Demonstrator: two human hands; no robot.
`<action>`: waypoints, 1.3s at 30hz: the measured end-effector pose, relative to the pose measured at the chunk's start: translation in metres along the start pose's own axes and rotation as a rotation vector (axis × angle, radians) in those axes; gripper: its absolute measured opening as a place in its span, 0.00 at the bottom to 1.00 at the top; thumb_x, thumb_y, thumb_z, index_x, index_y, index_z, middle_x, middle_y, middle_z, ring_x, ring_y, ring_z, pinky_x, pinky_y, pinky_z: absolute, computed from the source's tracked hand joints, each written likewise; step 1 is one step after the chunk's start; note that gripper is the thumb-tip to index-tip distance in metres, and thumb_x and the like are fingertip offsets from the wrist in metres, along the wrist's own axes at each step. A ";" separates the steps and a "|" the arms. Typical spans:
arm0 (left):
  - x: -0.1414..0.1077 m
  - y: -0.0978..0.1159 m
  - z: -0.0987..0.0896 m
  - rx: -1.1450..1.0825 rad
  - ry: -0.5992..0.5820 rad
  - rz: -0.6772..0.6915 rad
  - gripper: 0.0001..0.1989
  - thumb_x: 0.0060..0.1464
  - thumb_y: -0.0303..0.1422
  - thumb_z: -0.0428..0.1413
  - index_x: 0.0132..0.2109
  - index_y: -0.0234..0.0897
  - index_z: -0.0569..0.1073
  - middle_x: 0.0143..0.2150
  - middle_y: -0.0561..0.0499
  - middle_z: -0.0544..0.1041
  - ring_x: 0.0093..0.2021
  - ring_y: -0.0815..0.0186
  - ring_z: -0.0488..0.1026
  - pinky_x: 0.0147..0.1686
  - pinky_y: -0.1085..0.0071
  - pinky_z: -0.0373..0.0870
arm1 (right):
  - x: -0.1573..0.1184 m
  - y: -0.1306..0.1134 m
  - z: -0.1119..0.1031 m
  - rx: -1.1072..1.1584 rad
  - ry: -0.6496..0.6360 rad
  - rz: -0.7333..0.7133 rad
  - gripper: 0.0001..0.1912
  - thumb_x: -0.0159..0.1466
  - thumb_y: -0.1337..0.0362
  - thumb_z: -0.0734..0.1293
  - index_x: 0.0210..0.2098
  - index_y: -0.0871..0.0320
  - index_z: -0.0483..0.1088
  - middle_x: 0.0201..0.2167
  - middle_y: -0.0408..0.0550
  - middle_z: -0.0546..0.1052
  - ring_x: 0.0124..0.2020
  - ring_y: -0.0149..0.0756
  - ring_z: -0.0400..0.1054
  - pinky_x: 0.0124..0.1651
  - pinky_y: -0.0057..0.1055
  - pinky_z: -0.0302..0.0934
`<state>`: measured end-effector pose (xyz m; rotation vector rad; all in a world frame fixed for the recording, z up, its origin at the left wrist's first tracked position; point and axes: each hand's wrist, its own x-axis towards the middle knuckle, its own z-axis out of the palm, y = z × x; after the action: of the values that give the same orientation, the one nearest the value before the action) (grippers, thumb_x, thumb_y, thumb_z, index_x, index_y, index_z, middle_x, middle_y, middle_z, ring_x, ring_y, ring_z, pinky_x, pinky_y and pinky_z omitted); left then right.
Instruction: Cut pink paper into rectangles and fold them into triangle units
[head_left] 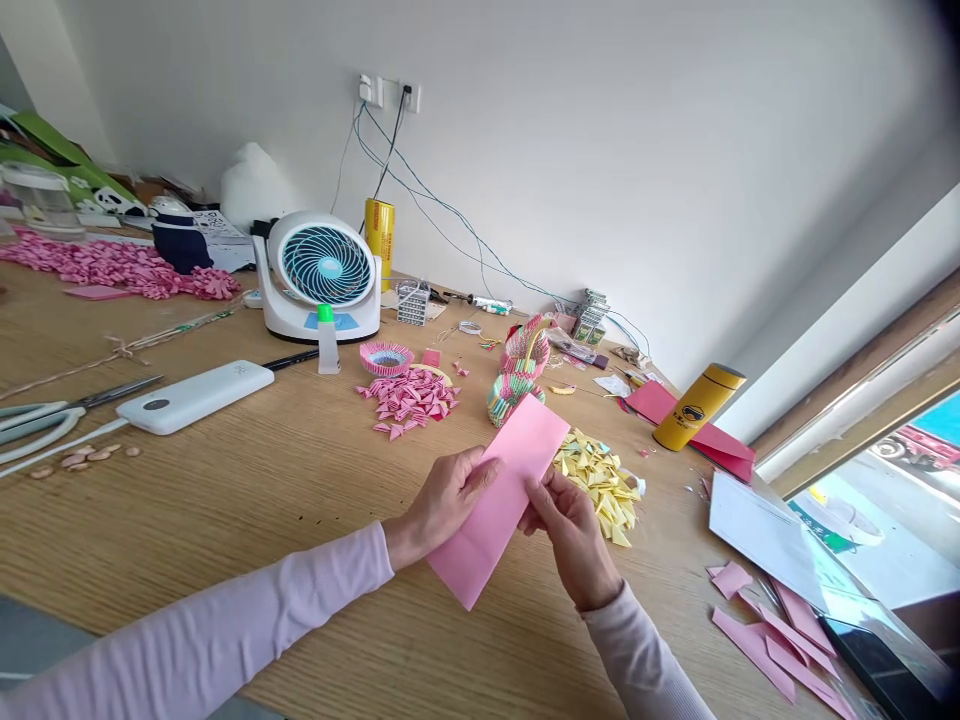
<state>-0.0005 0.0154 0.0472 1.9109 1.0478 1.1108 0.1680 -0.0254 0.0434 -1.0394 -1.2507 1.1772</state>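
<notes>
A flat pink paper strip [487, 515] is held tilted above the wooden table, between both hands. My left hand [450, 497] grips its left edge, thumb on top and the other fingers partly hidden beneath. On the right edge, my right hand [571, 535] pinches the paper between thumb and fingers. Just behind my right hand lies a heap of folded yellow paper pieces [604, 485]. Farther off is a pile of folded pink paper pieces [412, 400]. Beyond the paper stands a basket-like piece of pink, green and yellow folded paper [514, 385].
A white fan [322, 275] stands at the back, with a small green-capped bottle [328, 345] before it. Scissors [67, 415] and a white power bank-like device [196, 397] lie left. Right are a yellow flask [697, 405], pink paper scraps [772, 640] and a phone [877, 660].
</notes>
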 end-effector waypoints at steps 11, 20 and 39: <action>-0.014 -0.018 0.012 -0.035 0.009 -0.037 0.18 0.61 0.44 0.46 0.28 0.36 0.60 0.23 0.59 0.56 0.25 0.72 0.54 0.25 0.74 0.52 | 0.016 -0.007 -0.016 -0.007 0.145 -0.048 0.15 0.60 0.51 0.69 0.37 0.57 0.73 0.31 0.43 0.74 0.27 0.29 0.65 0.28 0.25 0.61; 0.007 0.011 -0.006 -0.477 -0.161 -0.136 0.17 0.52 0.46 0.57 0.33 0.34 0.69 0.29 0.54 0.69 0.29 0.68 0.65 0.28 0.73 0.61 | 0.030 -0.012 -0.004 -0.111 -0.038 -0.053 0.20 0.59 0.48 0.68 0.22 0.58 0.65 0.19 0.39 0.65 0.21 0.28 0.56 0.25 0.26 0.52; 0.055 0.010 -0.055 0.183 -0.488 0.285 0.20 0.55 0.46 0.54 0.24 0.36 0.70 0.21 0.57 0.62 0.24 0.71 0.58 0.30 0.73 0.56 | 0.042 -0.051 -0.016 -0.943 -0.594 -0.215 0.20 0.68 0.56 0.56 0.22 0.56 0.55 0.19 0.36 0.57 0.21 0.28 0.50 0.26 0.28 0.46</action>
<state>-0.0300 0.0676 0.0973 2.3729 0.6343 0.6466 0.1863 0.0105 0.0981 -1.1868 -2.4553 0.7158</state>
